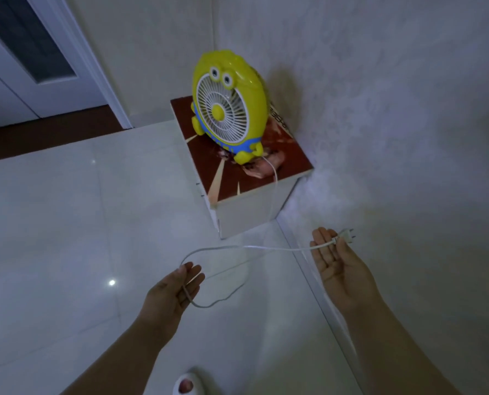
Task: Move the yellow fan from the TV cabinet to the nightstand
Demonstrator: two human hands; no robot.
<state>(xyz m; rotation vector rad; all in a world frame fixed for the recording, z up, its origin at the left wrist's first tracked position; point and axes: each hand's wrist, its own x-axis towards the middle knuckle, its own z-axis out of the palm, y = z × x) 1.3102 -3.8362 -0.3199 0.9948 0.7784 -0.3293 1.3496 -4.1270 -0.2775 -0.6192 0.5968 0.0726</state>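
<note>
The yellow fan [228,106], cartoon-shaped with a white grille and blue feet, stands upright on the nightstand [254,201], a small white cabinet with a dark red patterned top set in the room's corner. Its white cord [266,248] runs down from the fan's base and across in the air between my hands. My left hand [174,289] holds a loop of the cord between its fingers. My right hand [337,258] lies palm up near the wall, pinching the cord just behind the two-pin plug [347,234].
Glossy white floor tiles [66,238] spread to the left. White walls [394,109] meet behind the nightstand. A white door with a dark glass panel [29,44] is at upper left, above a dark threshold. A slippered foot [186,384] shows at the bottom.
</note>
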